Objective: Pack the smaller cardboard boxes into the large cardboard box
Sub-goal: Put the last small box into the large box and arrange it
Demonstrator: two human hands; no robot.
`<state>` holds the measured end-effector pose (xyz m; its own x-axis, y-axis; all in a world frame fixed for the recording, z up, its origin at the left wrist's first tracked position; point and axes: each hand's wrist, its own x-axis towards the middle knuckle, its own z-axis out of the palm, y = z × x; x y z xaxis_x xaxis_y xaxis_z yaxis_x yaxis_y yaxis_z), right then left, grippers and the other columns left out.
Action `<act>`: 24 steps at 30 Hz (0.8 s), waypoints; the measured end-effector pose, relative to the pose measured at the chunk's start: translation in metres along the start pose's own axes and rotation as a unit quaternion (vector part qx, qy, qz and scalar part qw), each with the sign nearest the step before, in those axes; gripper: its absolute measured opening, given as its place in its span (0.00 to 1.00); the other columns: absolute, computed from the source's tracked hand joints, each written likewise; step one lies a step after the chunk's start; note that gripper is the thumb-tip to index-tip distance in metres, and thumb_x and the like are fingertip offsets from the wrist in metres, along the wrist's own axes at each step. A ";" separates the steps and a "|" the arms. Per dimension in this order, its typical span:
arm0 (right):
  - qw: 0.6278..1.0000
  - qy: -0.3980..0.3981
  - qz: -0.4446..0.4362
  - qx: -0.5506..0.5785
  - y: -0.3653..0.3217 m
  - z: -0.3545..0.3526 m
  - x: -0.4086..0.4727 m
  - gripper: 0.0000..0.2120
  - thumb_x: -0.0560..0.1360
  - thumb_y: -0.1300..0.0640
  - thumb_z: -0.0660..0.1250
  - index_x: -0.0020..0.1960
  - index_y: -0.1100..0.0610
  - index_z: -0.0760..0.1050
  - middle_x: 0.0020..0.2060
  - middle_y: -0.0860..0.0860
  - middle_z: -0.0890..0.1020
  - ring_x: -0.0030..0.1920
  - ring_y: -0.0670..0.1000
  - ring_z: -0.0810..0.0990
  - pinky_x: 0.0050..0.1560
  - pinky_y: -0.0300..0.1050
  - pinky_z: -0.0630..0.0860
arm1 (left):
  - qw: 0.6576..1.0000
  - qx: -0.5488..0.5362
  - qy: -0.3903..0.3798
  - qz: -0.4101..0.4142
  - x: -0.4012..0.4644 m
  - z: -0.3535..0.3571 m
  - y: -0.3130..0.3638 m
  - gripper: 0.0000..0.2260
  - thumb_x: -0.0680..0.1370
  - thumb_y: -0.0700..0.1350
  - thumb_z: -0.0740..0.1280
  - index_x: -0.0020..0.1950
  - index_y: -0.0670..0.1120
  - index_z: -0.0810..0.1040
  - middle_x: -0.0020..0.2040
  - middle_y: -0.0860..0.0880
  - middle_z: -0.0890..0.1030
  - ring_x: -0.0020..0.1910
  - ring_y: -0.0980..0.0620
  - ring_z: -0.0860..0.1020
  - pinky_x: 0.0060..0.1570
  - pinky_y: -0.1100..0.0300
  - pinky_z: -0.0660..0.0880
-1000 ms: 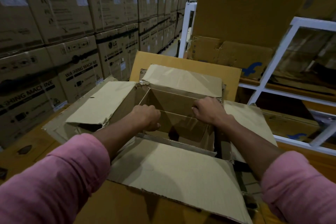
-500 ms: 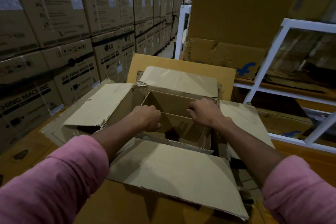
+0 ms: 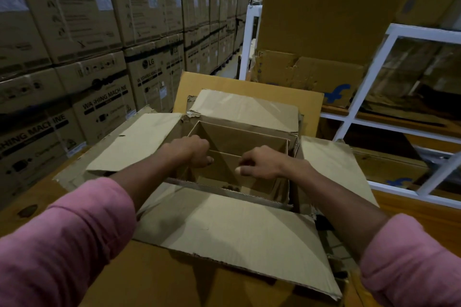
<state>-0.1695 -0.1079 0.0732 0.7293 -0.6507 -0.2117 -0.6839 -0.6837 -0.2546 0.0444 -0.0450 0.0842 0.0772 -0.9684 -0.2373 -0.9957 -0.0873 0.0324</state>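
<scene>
Seating the smaller open brown cardboard box point(image 3: 239, 157) squarely looks like the step in hand, and it is best done by pressing both sides down evenly so no corner catches on a wall of the large tan cardboard box point(image 3: 224, 229). The left hand point(image 3: 192, 151) has its fingers curled over the smaller box's left edge, gripping it. The right hand point(image 3: 259, 163) is loosely curled at an inner cardboard edge nearer the right side; whether it truly pinches that edge I cannot tell. Keeping the near flap folded outward should leave the opening free.

The smaller box sits inside the large one, toward its far side, with its top open and plain walls showing. The large box's four creased, worn flaps splay outward, the near one broad and flat.
</scene>
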 end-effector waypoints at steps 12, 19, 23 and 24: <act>0.995 -0.083 -0.061 -0.016 -0.048 0.008 0.005 0.25 0.79 0.39 0.67 0.70 0.53 0.74 0.60 0.50 0.81 0.60 0.51 0.79 0.62 0.51 0.77 | 0.994 -0.103 -0.005 0.019 0.006 -0.010 -0.021 0.15 0.83 0.53 0.63 0.65 0.46 0.77 0.57 0.47 0.81 0.54 0.49 0.80 0.53 0.55 0.78; 0.996 -0.069 -0.056 -0.030 -0.043 0.006 0.007 0.30 0.79 0.37 0.66 0.73 0.54 0.72 0.64 0.52 0.81 0.62 0.52 0.79 0.63 0.49 0.76 | 0.995 -0.100 -0.010 0.015 0.005 -0.009 -0.020 0.17 0.83 0.54 0.63 0.68 0.46 0.76 0.60 0.45 0.80 0.57 0.48 0.79 0.58 0.52 0.77; 0.996 -0.070 -0.050 -0.029 -0.040 0.007 0.008 0.31 0.78 0.35 0.65 0.73 0.54 0.73 0.64 0.52 0.81 0.61 0.52 0.79 0.63 0.51 0.77 | 0.995 -0.094 -0.011 0.025 0.004 -0.010 -0.018 0.18 0.83 0.54 0.63 0.69 0.46 0.75 0.61 0.45 0.80 0.58 0.48 0.79 0.58 0.54 0.77; 0.996 -0.073 -0.048 -0.029 -0.040 0.007 0.007 0.31 0.78 0.35 0.65 0.72 0.54 0.73 0.63 0.52 0.81 0.61 0.52 0.79 0.63 0.52 0.77 | 0.996 -0.089 -0.011 0.028 0.004 -0.010 -0.017 0.18 0.83 0.53 0.63 0.69 0.45 0.75 0.62 0.44 0.80 0.58 0.48 0.79 0.58 0.54 0.77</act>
<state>-0.1366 -0.0831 0.0755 0.7843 -0.5287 -0.3245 -0.6071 -0.7618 -0.2262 0.0616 -0.0499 0.0926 0.0185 -0.9677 -0.2514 -0.9731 -0.0751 0.2176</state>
